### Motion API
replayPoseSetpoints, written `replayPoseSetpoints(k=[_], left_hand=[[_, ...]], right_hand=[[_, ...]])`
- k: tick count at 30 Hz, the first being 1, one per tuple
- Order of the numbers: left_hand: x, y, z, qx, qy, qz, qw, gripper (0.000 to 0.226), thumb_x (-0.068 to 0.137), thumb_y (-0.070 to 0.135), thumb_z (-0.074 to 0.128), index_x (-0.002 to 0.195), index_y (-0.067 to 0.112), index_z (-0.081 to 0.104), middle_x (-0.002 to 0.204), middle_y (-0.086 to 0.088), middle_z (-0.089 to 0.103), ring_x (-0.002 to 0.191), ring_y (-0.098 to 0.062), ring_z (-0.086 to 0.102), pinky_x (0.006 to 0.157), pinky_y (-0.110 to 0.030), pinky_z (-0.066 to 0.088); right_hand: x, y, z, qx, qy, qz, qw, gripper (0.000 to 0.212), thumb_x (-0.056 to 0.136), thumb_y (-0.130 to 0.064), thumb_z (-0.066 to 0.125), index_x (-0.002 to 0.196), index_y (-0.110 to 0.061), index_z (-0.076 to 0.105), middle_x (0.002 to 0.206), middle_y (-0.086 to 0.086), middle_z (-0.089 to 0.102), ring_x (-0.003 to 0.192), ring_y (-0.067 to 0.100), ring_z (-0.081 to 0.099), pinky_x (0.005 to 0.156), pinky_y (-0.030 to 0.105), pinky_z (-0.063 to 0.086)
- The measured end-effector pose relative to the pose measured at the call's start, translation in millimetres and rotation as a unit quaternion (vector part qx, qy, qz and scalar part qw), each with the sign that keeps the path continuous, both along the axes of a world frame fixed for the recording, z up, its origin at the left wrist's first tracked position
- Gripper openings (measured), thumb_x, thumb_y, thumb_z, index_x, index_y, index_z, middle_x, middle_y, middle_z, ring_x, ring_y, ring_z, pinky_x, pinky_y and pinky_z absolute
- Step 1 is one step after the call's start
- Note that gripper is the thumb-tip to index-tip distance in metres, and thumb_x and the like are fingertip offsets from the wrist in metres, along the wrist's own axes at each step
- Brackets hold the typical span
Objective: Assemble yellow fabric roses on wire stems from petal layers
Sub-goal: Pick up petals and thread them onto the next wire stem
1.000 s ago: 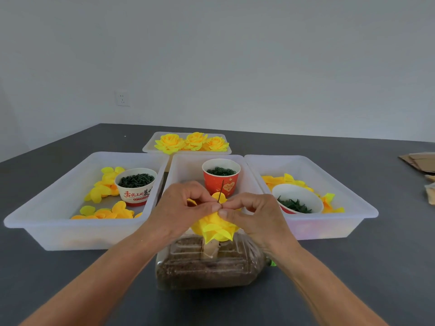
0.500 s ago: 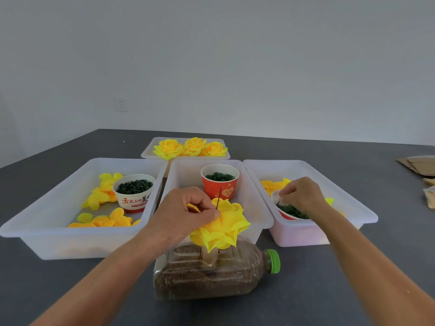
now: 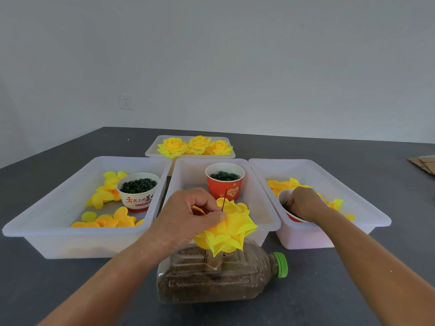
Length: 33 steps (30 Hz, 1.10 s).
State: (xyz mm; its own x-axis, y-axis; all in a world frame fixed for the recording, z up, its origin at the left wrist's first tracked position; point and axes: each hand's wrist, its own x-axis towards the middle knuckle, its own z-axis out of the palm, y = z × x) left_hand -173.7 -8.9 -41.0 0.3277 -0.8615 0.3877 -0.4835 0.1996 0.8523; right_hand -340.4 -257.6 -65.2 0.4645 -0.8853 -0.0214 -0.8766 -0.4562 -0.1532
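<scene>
Grey tabletop (image 3: 353, 290): left hand (image 3: 188, 220) pinches petal layers (image 3: 229, 228); right hand (image 3: 303, 204) fingers curled in bowl (image 3: 283, 200), grasp unclear.

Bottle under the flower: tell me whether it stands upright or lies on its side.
On its side. The bottle lies flat on the table, its green cap pointing right.

Craft workroom: sorting bins (image 3: 70, 234), plain table (image 3: 329, 290)

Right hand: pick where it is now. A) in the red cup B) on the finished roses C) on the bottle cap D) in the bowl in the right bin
D: the right hand reaches into the bowl in the right bin, fingertips hidden among its dark contents.
</scene>
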Motion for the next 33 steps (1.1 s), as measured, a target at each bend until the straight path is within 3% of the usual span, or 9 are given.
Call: replayPoseSetpoints(k=[3, 9, 15, 19, 25, 27, 29, 33], left_hand=[[0.2, -0.5, -0.2, 0.0, 0.002, 0.001, 1.0, 0.027, 0.074, 0.003, 0.075, 0.058, 0.023, 0.065, 0.072, 0.003, 0.065, 0.068, -0.006, 0.058, 0.064, -0.019, 0.046], [-0.9, 0.0, 0.3, 0.003, -0.003, 0.006, 1.0, 0.026, 0.074, 0.003, 0.075, 0.058, 0.022, 0.065, 0.072, 0.002, 0.065, 0.068, -0.006, 0.058, 0.065, -0.018, 0.047], [-1.0, 0.1, -0.8, 0.001, -0.004, 0.008, 1.0, 0.027, 0.073, 0.003, 0.075, 0.057, 0.023, 0.065, 0.071, 0.004, 0.065, 0.067, -0.005, 0.057, 0.064, -0.018, 0.046], [0.6, -0.2, -1.9, 0.0, -0.017, 0.009, 1.0, 0.028, 0.074, 0.005, 0.075, 0.057, 0.027, 0.066, 0.072, 0.005, 0.066, 0.069, -0.007, 0.059, 0.066, -0.021, 0.047], [1.3, -0.7, -2.5, -0.002, -0.03, 0.011, 0.999, 0.026, 0.074, 0.007, 0.075, 0.06, 0.028, 0.066, 0.073, 0.005, 0.066, 0.07, -0.007, 0.06, 0.067, -0.021, 0.049], [1.0, -0.4, -2.4, -0.002, -0.031, 0.014, 0.999, 0.026, 0.074, 0.008, 0.075, 0.06, 0.027, 0.066, 0.074, 0.005, 0.066, 0.071, -0.007, 0.06, 0.068, -0.021, 0.05], [0.3, -0.1, -1.9, -0.002, -0.031, 0.014, 0.999, 0.026, 0.075, 0.008, 0.075, 0.059, 0.026, 0.066, 0.073, 0.004, 0.066, 0.071, -0.008, 0.06, 0.069, -0.021, 0.05], [-0.4, 0.3, -0.9, -0.005, -0.029, 0.013, 0.999, 0.029, 0.074, 0.006, 0.074, 0.057, 0.026, 0.064, 0.072, 0.004, 0.065, 0.071, -0.01, 0.06, 0.07, -0.025, 0.049]], right_hand=[[-3.2, -1.2, 0.0, -0.014, -0.027, -0.015, 0.999, 0.016, 0.087, -0.013, 0.058, 0.091, -0.005, 0.071, 0.072, 0.003, 0.06, 0.064, 0.016, 0.05, 0.064, 0.026, 0.042], [-7.5, 3.3, 10.0, -0.031, -0.067, -0.018, 0.997, 0.018, 0.084, -0.004, 0.058, 0.096, -0.003, 0.071, 0.1, 0.013, 0.068, 0.093, 0.027, 0.061, 0.083, 0.033, 0.052], [-11.2, 11.8, 16.4, 0.002, -0.075, -0.04, 0.996, 0.015, 0.084, -0.01, 0.064, 0.093, 0.0, 0.071, 0.095, 0.014, 0.069, 0.091, 0.027, 0.064, 0.084, 0.033, 0.053], [-13.8, 14.7, 22.8, 0.04, -0.131, -0.061, 0.989, 0.017, 0.084, -0.005, 0.06, 0.091, 0.007, 0.07, 0.089, 0.022, 0.071, 0.087, 0.034, 0.068, 0.08, 0.036, 0.056], [-22.8, 8.2, 27.7, 0.127, -0.324, -0.104, 0.932, 0.014, 0.07, 0.013, 0.064, 0.083, 0.016, 0.065, 0.076, 0.022, 0.064, 0.072, 0.03, 0.061, 0.082, 0.042, 0.056], [-25.5, 8.7, 25.9, 0.165, -0.382, -0.123, 0.901, 0.006, 0.067, 0.015, 0.067, 0.071, 0.011, 0.064, 0.074, 0.021, 0.065, 0.069, 0.027, 0.061, 0.072, 0.036, 0.057], [-29.5, 9.1, 22.0, 0.192, -0.427, -0.12, 0.875, 0.012, 0.069, 0.012, 0.069, 0.065, 0.002, 0.063, 0.066, 0.018, 0.067, 0.063, 0.022, 0.063, 0.057, 0.026, 0.054], [-36.6, 10.2, 17.3, 0.21, -0.497, -0.099, 0.836, 0.013, 0.075, 0.008, 0.069, 0.074, -0.004, 0.063, 0.07, 0.014, 0.068, 0.055, 0.013, 0.065, 0.052, 0.022, 0.051]])
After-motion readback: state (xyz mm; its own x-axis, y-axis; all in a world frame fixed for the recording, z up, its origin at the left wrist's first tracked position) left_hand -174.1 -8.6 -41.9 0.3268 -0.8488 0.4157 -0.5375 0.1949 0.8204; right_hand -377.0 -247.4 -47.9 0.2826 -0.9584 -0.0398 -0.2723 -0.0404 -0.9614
